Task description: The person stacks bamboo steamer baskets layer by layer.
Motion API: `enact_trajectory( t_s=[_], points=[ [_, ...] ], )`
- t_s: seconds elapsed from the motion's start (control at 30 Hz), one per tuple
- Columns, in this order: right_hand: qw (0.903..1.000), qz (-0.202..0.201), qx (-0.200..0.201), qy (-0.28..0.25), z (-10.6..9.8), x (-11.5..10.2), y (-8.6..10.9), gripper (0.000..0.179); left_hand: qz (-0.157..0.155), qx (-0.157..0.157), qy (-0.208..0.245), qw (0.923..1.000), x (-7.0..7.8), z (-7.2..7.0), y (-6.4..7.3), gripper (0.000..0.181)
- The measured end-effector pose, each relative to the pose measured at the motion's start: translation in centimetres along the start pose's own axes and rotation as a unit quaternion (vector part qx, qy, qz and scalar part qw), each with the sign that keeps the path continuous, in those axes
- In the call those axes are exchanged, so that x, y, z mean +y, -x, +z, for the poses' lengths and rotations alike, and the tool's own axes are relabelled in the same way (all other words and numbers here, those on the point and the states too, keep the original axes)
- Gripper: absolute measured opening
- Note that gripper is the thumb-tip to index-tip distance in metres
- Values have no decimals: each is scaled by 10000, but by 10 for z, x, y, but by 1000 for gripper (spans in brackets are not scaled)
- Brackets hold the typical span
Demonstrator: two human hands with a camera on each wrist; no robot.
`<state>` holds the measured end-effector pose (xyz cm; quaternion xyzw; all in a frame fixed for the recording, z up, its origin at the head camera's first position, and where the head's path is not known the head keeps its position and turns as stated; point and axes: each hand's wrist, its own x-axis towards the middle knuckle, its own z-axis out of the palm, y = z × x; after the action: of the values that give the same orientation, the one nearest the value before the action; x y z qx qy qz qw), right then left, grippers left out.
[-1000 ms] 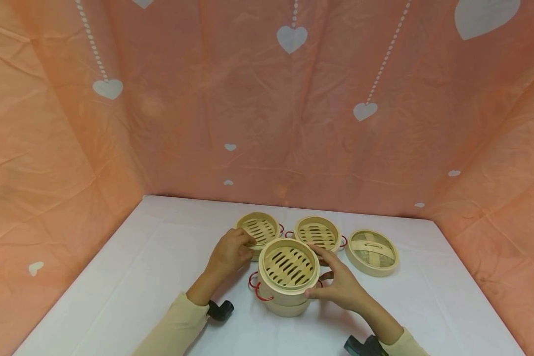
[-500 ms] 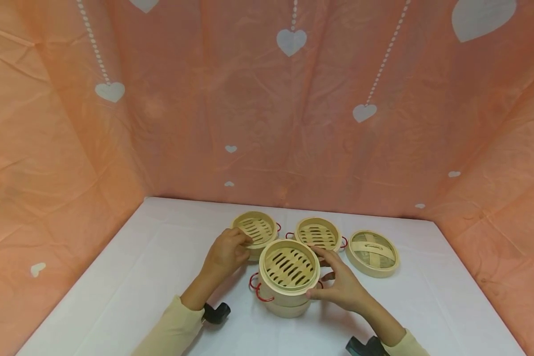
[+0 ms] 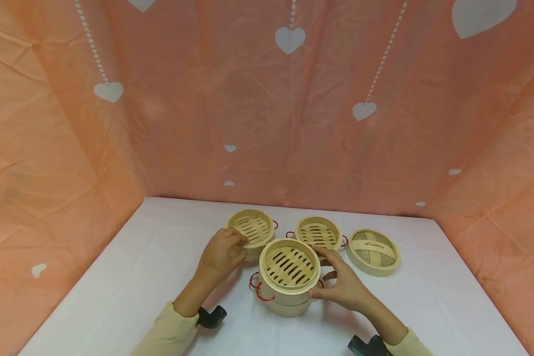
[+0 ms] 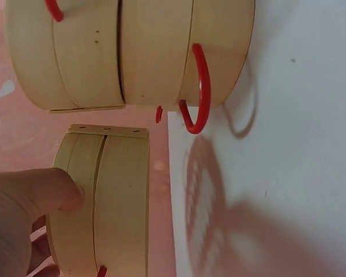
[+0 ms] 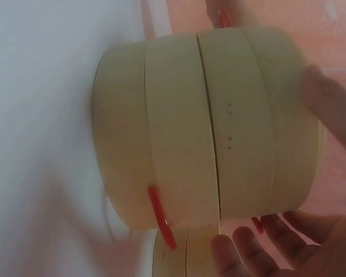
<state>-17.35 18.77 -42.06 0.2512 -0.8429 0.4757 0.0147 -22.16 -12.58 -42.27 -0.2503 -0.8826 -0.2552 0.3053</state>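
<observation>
A: State of each grip?

B: Left grip (image 3: 221,254): thumb and fingers clamped on the near-left side of one basket (image 3: 252,227), just beyond it. Right grip (image 3: 340,283): clamped on the upper basket (image 3: 290,267) of a two-tier stack just left of it, thumb near the rim.

A: How far along?

B: Partway, I judge. Done: upper basket sits on the lower basket (image 3: 289,310), slats facing up, thin seam between. Off the stack: the left grip's basket, the back basket (image 3: 318,235) beyond and between the grips, the lid (image 3: 374,251) beyond and right of the right grip.

A: Left basket lifted?

B: Probably; a slatted shadow falls on the worktop (image 4: 294,144) apart from it.

A: Room?

B: Open worktop left of the left grip and right of the right grip. Tight between them: narrow gap from held basket to stack, with a red handle (image 4: 207,98) jutting on the left grip's side. Fabric wall (image 3: 182,148) rises behind the far edge.
</observation>
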Motion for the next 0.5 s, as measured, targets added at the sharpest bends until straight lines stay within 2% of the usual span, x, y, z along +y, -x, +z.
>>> enact_trajectory(
  t_s=[0.27,0.5],
  points=[
    [10000,-24,-31,-39,-2,-1,0,91,3,73,114,9999,2,-10,-3,26],
    [10000,-5,-59,-71,-2,-3,-1,90,116,343,246,9990,3,-17,-5,24]
  ],
)
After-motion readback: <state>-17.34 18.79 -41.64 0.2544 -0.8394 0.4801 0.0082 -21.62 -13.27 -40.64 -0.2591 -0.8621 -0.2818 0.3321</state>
